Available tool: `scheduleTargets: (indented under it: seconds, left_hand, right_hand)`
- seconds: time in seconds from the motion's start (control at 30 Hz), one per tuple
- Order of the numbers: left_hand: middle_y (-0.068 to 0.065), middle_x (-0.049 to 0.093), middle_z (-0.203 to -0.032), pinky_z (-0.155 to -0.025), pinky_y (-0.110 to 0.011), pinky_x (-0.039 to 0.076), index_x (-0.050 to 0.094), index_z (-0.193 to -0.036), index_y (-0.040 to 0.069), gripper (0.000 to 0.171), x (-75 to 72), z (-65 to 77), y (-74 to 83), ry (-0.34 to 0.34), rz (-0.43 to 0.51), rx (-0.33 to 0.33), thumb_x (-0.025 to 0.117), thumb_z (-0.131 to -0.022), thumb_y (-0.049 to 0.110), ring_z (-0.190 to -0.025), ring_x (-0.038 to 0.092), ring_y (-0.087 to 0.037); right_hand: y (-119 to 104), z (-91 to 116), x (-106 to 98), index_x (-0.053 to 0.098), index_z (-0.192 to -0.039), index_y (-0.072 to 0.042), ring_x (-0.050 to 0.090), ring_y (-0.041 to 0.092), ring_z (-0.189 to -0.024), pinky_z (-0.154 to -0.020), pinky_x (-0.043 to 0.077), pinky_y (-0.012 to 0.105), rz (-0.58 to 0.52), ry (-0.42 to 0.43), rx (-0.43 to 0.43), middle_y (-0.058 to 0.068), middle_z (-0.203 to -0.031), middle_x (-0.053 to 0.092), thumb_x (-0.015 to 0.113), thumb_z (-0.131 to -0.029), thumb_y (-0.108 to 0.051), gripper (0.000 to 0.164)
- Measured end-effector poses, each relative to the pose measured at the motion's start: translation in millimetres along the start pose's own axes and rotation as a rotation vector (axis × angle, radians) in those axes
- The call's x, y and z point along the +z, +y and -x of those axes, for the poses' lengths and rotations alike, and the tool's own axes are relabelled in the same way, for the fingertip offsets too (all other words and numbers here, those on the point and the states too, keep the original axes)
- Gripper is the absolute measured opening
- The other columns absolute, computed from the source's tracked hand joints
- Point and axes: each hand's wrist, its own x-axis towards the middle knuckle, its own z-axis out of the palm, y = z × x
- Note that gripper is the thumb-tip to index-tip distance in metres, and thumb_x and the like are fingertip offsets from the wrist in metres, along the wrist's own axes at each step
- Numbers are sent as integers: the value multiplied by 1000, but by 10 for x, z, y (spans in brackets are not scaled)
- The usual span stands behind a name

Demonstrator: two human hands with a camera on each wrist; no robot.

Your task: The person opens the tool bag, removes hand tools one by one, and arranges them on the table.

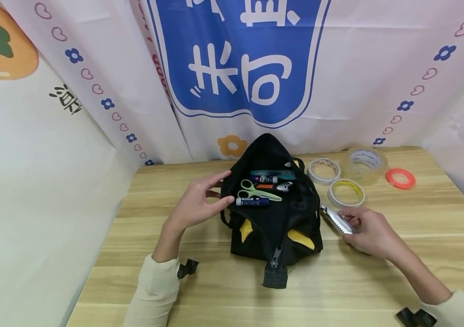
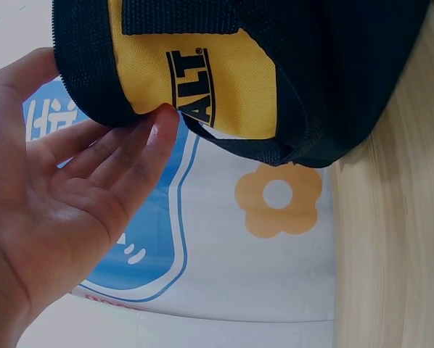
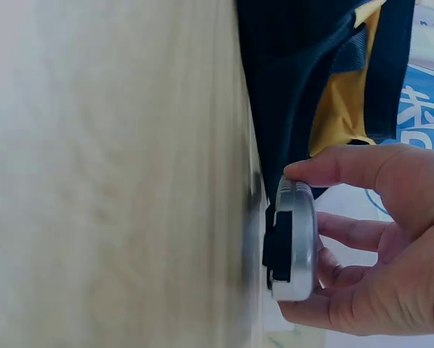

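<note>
Wooden table [image 1: 322, 290], left fingers [image 1: 215, 178] pinching black bag [image 1: 274, 218], right fingers [image 3: 347, 163] curled round silver tool [image 3: 303, 246]

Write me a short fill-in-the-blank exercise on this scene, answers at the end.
1. The right hand grips the ____ box cutter.
2. The scissors in the black bag have light ____ handles.
3. The tape roll farthest right is ____.
4. In the left wrist view, letters on the bag's yellow panel read ____.

Answers: silver; green; red; ALT.

Yellow panel [image 2: 250, 94] on bag [image 1: 276, 220]: "ALT" with ®; blue shield [image 1: 239, 43] on backdrop [image 1: 362, 81]: large white characters, upper ones cropped.
</note>
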Motion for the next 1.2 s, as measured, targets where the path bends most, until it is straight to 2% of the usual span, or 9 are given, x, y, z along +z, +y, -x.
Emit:
scheduleTargets:
  seconds: [0.37,0.6,0.87,1.03,1.13,1.2]
  left_hand:
    - [-20,59,-156,-92,-36,68,55,-156,3,64,-8,8,9,2,5,-4,79,-98,15,-128,69,-34]
    - [-19,58,-157,-92,-35,68,55,-156,3,64,-2,1,2,0,10,-3,79,-99,16,-129,69,-34]
    - [-18,58,-158,-92,-33,68,55,-156,3,63,-1,-3,-6,-1,13,2,79,-98,16,-131,68,-34]
    - [-18,58,-158,-92,-33,68,55,-156,3,63,0,-9,-4,-5,14,1,79,-99,16,-131,68,-34]
    - [-18,59,-157,-93,-34,68,55,-156,3,63,0,-8,-1,-3,15,-4,79,-98,16,-130,68,-34]
    - [-18,59,-157,-93,-35,68,55,-156,3,63,1,-6,3,-3,16,-7,79,-98,16,-130,68,-34]
  right_hand:
    - [-16,-5,26,72,-127,7,65,17,-87,-69,50,21,14,-28,-3,7,-97,74,90,-78,-4,54]
    - [5,-31,17,71,-128,8,62,18,-87,-70,48,22,19,-58,0,7,-97,71,92,-78,-3,55]
    - [-5,-56,-25,70,-131,7,61,17,-87,-71,49,24,26,-65,-15,3,-92,67,93,-80,-8,58]
    - [-41,-57,-102,69,-136,5,70,27,-98,-77,61,33,15,-45,-38,12,-106,71,91,-83,-12,60]
    - [-79,-58,-144,68,-137,5,71,34,-105,-78,65,33,-23,-34,-49,21,-118,72,88,-86,-12,57]
    - [-114,-68,-169,69,-137,4,69,33,-106,-78,65,30,-37,-23,-57,22,-120,72,86,-88,-13,54]
